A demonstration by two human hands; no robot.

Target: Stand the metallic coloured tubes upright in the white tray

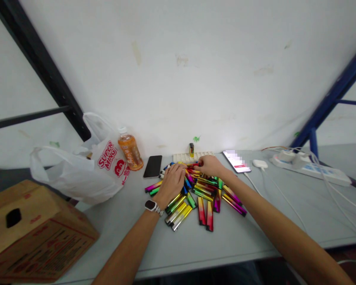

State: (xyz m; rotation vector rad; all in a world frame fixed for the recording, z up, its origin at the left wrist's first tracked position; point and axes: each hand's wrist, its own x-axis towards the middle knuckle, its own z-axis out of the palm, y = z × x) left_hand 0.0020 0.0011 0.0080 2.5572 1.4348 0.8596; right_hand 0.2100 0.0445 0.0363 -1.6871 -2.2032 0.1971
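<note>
Lighters (203, 194): heaped on the table (225, 245); one (191, 151) upright at the white rack (180, 158).
Left hand (173, 178): bent over the heap's left side; cannot tell if gripping.
Right hand (211, 165): curled at the heap's back; grip hidden, cannot tell.
Bottle (131, 152): between bag (103, 170) and black phone (153, 166).

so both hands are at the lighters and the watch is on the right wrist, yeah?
No, the head view shows the watch on the left wrist, not the right. The left hand and right hand are indeed at the lighters.
</note>
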